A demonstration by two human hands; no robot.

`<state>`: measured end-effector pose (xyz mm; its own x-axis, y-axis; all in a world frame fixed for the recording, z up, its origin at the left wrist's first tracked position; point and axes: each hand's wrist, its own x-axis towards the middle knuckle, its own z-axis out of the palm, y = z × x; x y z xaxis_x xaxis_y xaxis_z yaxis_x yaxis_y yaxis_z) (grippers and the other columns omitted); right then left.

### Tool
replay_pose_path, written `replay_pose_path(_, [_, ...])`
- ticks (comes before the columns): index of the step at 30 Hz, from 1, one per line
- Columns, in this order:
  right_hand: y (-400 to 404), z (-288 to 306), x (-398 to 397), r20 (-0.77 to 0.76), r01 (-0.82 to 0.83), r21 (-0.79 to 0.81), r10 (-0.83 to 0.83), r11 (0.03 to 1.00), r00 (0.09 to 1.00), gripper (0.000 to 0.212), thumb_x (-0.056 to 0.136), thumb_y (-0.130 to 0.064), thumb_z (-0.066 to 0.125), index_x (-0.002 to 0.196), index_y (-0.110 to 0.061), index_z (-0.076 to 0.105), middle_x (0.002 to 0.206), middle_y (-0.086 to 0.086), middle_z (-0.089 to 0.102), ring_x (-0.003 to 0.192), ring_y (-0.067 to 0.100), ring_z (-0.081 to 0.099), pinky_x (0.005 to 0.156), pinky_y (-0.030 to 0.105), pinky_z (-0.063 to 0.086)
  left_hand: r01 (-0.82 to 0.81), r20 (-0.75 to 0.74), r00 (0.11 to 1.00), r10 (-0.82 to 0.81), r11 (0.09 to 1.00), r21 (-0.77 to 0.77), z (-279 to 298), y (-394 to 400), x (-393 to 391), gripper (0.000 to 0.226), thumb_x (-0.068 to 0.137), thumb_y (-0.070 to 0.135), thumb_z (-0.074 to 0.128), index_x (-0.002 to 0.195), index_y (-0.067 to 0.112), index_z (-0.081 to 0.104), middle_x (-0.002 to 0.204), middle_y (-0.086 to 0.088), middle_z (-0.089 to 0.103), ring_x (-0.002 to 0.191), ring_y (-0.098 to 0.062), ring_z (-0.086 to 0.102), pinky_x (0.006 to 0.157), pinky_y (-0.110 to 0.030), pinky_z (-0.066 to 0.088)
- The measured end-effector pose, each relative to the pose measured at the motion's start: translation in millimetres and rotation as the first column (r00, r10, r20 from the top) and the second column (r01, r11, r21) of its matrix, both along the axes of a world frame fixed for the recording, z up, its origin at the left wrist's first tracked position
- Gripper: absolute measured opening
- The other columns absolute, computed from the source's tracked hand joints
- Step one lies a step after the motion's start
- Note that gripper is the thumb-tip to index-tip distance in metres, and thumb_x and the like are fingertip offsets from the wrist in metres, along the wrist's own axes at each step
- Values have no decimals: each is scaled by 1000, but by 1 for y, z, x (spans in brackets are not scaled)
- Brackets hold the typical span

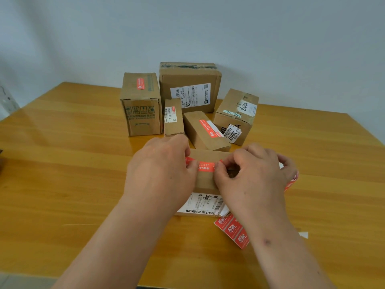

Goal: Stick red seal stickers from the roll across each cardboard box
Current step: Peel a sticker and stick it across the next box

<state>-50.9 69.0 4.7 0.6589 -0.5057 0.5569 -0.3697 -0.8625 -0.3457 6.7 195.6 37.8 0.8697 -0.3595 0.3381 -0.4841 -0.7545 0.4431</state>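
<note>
Both hands pinch a red seal sticker [206, 166] stretched across the nearest cardboard box [205, 182]: left hand [160, 170] one end, right hand [250, 174] the other, the roll [291, 180] looped on its fingers; uneven tension could wrinkle or skew the sticker

A glossy honey-coloured wooden table [62, 163] fills the lower half of the view, its planks running side to side and catching the light. Behind it stands a plain pale grey-blue wall [208, 28]. At the far left edge, something dark [1, 152] just pokes in, too cropped to identify.
</note>
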Motion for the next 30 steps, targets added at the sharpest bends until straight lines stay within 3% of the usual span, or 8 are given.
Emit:
replay_pose_path(12, [4, 3, -1, -61, 69, -49, -72, 996, 996, 15, 72, -39, 60, 62, -28, 62, 79, -12, 51, 86, 16, 53, 104, 44, 19, 13, -13, 1000, -12, 1000, 21, 3, -1, -2, 15, 89, 38, 60, 85, 29, 50, 75, 12, 50, 80, -12, 46, 63, -24, 35])
replay_pose_path(18, [-4, 9, -3, -103, 89, -13, -90, 996, 991, 29, 67, -49, 63, 80, -29, 46, 85, -13, 44, 93, 18, 53, 104, 42, 14, 5, 5, 1000, -5, 1000, 25, 3, -1, -2, 15, 89, 38, 59, 85, 25, 53, 77, 10, 52, 81, -13, 47, 64, -26, 38])
replay_pose_path(24, [-4, 4, -4, -131, 8, 61, 0, 998, 991, 22, 78, -46, 60, 90, -32, 46, 92, -14, 49, 95, 12, 51, 105, 39, 14, 8, -9, 1000, -8, 1000, 29, 6, 1, -2, 16, 89, 39, 60, 86, 26, 51, 79, 10, 54, 81, -11, 45, 63, -22, 31])
replay_pose_path(30, [-3, -1, -4, -113, -21, 78, 29, 997, 993, 6, 85, -32, 52, 88, -32, 46, 97, -11, 49, 94, 13, 51, 106, 45, 19, 16, 16, 1000, -16, 999, 37, 5, 3, -2, 15, 94, 35, 54, 83, 25, 52, 81, 8, 57, 79, -11, 48, 66, -22, 35])
